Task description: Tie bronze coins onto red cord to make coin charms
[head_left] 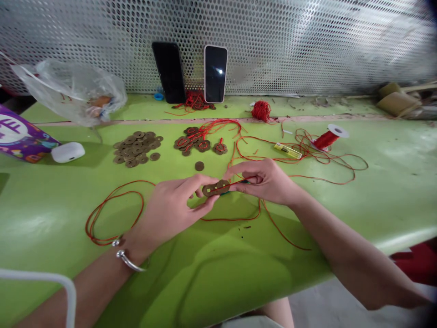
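Note:
Between the fingers and thumb of my left hand (174, 200) are several overlapping brown coins (215, 187) with square holes. My right hand (262, 180) pinches a red cord (239, 182) that runs across the coins and through at least one hole. Something dark green shows partly behind the right fingers; I cannot make out what it is. Loose red cord (235, 219) trails below both hands, and a coil of it (99, 218) lies by my left wrist. One single coin (199, 166) rests just beyond the held ones.
Beyond my hands lie a coin pile (136, 148) and coins tied with red cord (204, 145). To the right are a yellow lighter (287, 151) and a red cord spool (327, 138). Two phones (215, 75) lean on the perforated panel. A white case (68, 152) sits left.

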Demonstrator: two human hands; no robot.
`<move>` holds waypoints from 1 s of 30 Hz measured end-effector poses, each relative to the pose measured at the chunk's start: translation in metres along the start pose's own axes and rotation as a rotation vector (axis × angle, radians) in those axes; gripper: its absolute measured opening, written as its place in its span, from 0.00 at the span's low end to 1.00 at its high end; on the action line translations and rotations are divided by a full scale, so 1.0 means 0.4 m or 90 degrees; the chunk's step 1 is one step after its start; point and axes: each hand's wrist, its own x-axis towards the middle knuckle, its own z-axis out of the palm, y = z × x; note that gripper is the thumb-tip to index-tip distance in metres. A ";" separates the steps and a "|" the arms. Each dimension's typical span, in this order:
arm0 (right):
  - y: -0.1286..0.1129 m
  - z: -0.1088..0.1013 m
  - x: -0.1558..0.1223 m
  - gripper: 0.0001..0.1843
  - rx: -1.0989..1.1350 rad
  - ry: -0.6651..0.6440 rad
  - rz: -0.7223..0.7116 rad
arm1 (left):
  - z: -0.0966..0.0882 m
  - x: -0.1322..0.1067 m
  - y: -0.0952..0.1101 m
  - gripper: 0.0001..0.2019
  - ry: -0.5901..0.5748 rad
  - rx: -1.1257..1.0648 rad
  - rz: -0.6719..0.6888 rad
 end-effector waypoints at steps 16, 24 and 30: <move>0.007 -0.004 -0.001 0.13 -0.034 -0.013 -0.004 | 0.007 -0.004 -0.004 0.13 -0.014 -0.015 -0.006; 0.001 -0.002 0.001 0.12 -0.041 -0.004 -0.010 | 0.011 -0.004 0.005 0.12 0.009 -0.008 -0.009; 0.004 -0.005 -0.001 0.13 -0.043 -0.005 -0.014 | 0.012 -0.008 0.003 0.13 0.017 0.009 -0.014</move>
